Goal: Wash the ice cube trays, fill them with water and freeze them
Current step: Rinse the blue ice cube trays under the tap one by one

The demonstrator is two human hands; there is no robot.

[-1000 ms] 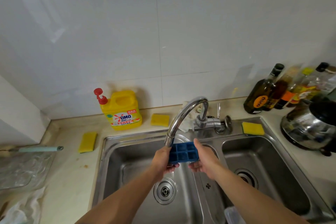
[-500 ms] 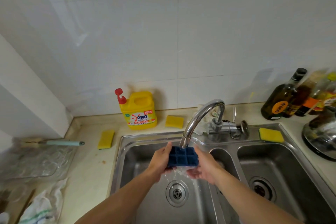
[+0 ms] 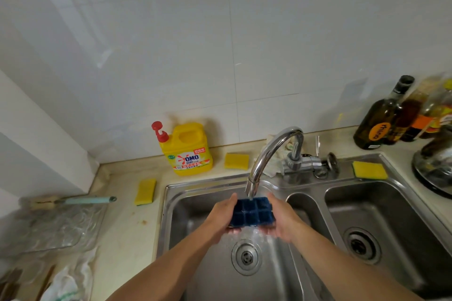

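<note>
Kitchen sink, seen from above: on the worktop (image 3: 122, 227) left of the tap (image 3: 269, 151) lie a yellow sponge (image 3: 145, 192) and, nearer the tap, a yellow detergent bottle (image 3: 188, 151). Straight below the tap's mouth, over the left basin (image 3: 186, 210), a person holds a blue ice cube tray (image 3: 252, 212) in running water. The left hand (image 3: 221, 215) grips the tray's left short end and the right hand (image 3: 283, 220) grips its right short end, with fingertips showing beneath the near edge. The hands are apart, with the tray spanning the gap between them. Its long axis runs left to right, crosswise to the forearms, and its cells face up. The stream strikes the far edge near the middle, and water spills off the near edge toward the drain (image 3: 246, 257). Neither hand looks nearer to the tray than the other, so any tipping or turning to rinse it would probably be shared by both.
</note>
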